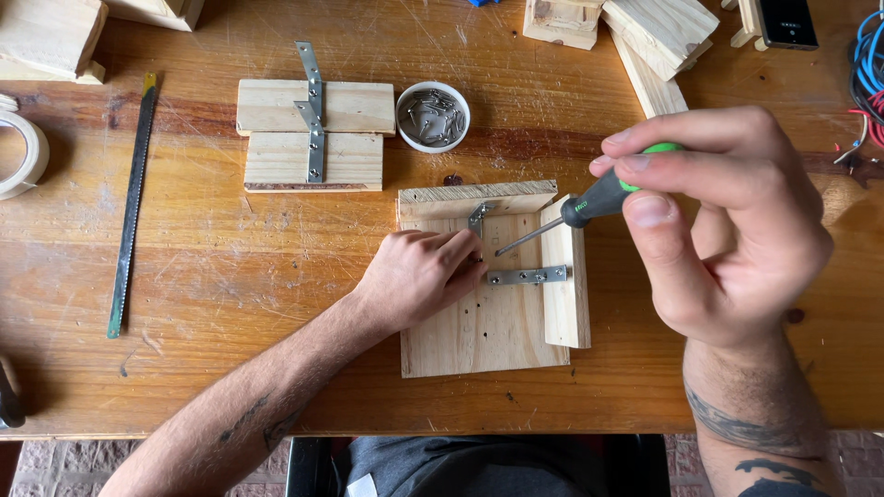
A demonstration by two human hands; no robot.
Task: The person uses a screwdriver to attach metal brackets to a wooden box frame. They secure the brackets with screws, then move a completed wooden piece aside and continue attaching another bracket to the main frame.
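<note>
Looking down from the head camera, the right hand [727, 225] grips a green-and-black screwdriver [589, 204], its tip angled down onto a pine board assembly [488, 322] lying mid-worktop [230, 276]. The left hand [424, 274] rests curled on the board, fingertips pinching something small beside a metal bracket [528, 275]. A white dish of screws [433, 116] sits just behind; a saw blade [132, 207] lies far left.
</note>
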